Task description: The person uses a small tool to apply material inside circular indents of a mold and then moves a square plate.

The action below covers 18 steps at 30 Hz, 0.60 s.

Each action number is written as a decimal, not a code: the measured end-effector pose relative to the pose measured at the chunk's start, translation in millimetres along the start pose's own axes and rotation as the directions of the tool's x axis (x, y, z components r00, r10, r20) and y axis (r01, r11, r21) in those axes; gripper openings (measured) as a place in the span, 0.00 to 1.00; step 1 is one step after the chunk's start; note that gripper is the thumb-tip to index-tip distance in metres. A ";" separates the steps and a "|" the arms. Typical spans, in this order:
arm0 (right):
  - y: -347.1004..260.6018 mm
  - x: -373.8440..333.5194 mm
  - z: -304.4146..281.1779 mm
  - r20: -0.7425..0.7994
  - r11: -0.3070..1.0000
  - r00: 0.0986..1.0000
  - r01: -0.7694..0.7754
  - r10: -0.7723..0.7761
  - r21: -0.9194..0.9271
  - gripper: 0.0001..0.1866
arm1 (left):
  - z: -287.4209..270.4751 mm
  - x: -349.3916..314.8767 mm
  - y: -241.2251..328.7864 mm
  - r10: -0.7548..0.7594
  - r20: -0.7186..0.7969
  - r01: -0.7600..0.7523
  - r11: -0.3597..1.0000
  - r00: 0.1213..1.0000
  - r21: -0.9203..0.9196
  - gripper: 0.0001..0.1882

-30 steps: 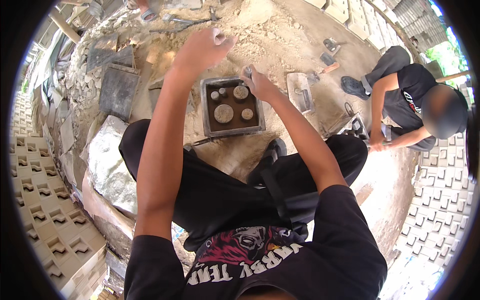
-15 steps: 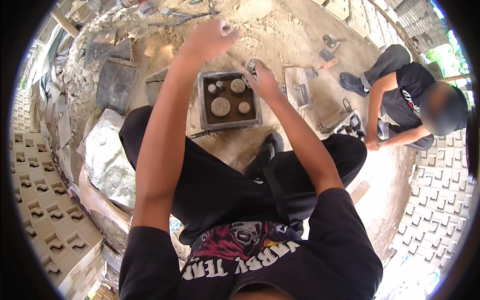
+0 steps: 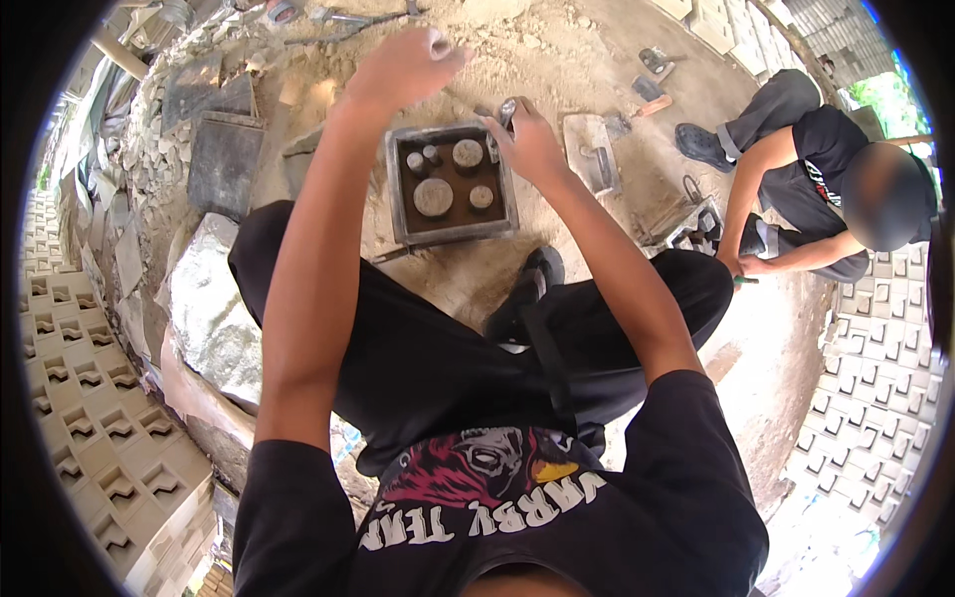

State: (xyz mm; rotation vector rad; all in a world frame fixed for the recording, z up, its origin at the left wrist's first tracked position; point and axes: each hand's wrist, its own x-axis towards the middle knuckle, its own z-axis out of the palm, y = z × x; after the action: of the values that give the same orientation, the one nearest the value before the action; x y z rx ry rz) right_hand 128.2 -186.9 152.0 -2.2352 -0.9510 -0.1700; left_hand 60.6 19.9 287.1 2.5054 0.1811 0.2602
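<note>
Though squarish, box (image 3: 458, 237) slightly anticlockwise.

I've got square grey frame (image 3: 458, 236) in sight, open-topped, flat on dusty ground (image 3: 448, 271). Brown layer (image 3: 461, 185) inside; five round pale-grey pieces (image 3: 433, 198) on it, broadest near left, two smallest together far left. Small greyish piece (image 3: 508, 106) in right-hand fingers (image 3: 523, 118), beside frame's far right corner, shape unclear.

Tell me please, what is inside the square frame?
Inside the square frame, five round pieces and brown soil are visible. What lies under them is covered.
</note>
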 end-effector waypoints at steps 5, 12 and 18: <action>7.6 26.6 -17.5 0.093 0.994 0.990 -0.109 0.110 -0.018 0.21 | 2.6 5.0 -6.0 0.028 0.027 -0.028 1.000 0.999 -0.013 0.38; 8.0 1.8 -17.9 0.161 0.973 0.960 -0.224 0.230 -0.054 0.22 | 2.4 6.2 -13.7 0.005 -0.007 -0.006 0.998 1.000 -0.070 0.38; 8.5 -25.3 -12.0 0.141 0.956 0.946 -0.293 0.293 -0.018 0.22 | 18.9 6.2 -12.7 -0.053 0.157 0.053 0.999 0.986 0.002 0.37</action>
State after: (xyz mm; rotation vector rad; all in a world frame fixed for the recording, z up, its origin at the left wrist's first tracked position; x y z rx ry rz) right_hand 117.4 -213.6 147.1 -2.3798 -0.6767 0.1283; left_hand 70.0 20.8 265.5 2.5021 0.1830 0.0410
